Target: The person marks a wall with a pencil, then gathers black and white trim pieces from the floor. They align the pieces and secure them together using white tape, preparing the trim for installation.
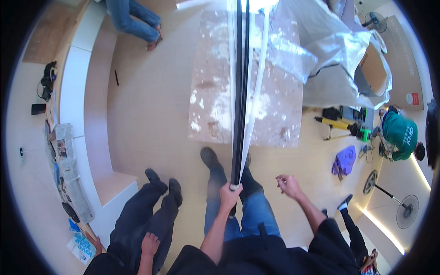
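My left hand (230,196) is closed around the near end of a bundle of long, thin black and white strips (239,114). The bundle runs straight away from me, past the far edge of the picture, and its short lower end shows just below my fist. What the strips are made of, I cannot tell. Off to the right of the bundle, my right hand (288,185) hovers with loosely bent fingers a little apart, and nothing shows in it. Under the bundle lies a stained, see-through sheet (213,101) on the floor.
A person in dark trousers (137,211) stands close on my left; another's jeans (133,18) show at the far left. Plastic-wrapped goods (330,59) fill the far right. Nearer are a yellow tripod (337,123), a purple bag (343,160) and a fan (407,211). White cabinets (75,78) line the left.
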`<move>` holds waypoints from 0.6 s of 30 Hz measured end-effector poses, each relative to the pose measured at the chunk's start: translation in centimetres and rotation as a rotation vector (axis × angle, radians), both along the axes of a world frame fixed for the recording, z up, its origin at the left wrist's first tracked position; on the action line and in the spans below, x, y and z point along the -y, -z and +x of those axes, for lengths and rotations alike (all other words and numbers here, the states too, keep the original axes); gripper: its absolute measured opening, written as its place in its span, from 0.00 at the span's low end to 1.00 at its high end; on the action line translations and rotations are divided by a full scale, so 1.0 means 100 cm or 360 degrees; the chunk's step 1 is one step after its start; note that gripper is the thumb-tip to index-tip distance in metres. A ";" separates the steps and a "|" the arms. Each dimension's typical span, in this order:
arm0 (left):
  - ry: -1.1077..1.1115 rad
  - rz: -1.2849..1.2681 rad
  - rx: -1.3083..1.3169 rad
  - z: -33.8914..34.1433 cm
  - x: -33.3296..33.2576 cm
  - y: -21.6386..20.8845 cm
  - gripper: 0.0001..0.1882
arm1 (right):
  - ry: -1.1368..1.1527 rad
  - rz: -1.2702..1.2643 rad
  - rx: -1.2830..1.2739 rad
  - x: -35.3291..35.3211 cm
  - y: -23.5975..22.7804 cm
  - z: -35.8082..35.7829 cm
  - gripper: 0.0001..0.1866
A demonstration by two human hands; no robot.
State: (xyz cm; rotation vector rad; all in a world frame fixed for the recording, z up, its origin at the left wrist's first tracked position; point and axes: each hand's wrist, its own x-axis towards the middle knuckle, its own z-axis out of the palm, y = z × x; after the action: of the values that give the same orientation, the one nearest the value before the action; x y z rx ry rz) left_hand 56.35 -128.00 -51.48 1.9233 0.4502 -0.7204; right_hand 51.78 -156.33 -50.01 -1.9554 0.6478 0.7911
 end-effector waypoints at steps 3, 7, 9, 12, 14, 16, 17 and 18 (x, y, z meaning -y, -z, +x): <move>0.0004 -0.0036 -0.0175 -0.005 -0.005 0.010 0.18 | -0.0147 -0.0488 0.0850 -0.023 -0.044 0.045 0.09; -0.0026 -0.0394 -0.0468 -0.006 -0.006 0.030 0.18 | -0.0047 -0.0900 0.1533 -0.013 -0.050 0.129 0.08; 0.0050 -0.0375 -0.0500 -0.005 -0.005 0.035 0.13 | -0.0093 -0.1040 0.1572 -0.001 -0.034 0.166 0.07; 0.0068 -0.0310 -0.0533 -0.002 -0.003 0.032 0.12 | -0.0153 -0.1130 0.1596 0.004 -0.011 0.195 0.07; 0.0089 -0.0308 -0.0526 0.002 -0.002 0.026 0.12 | -0.0119 -0.1095 0.1643 0.000 -0.001 0.200 0.08; 0.0114 -0.0304 -0.0534 0.005 0.000 0.019 0.13 | -0.0231 -0.1058 0.1596 -0.008 0.005 0.198 0.09; 0.0131 -0.0299 -0.0522 0.006 0.001 0.016 0.14 | -0.0290 -0.1038 0.1578 -0.011 0.007 0.196 0.10; 0.0153 -0.0294 -0.0508 0.008 0.001 0.014 0.15 | -0.0307 -0.1010 0.1552 -0.014 0.008 0.196 0.10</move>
State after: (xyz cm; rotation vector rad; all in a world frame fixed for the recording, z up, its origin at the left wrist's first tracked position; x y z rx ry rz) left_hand 57.18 -128.12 -52.91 1.6705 0.4704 -1.1015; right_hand 71.34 -154.95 -50.82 -2.6515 0.0947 -0.3722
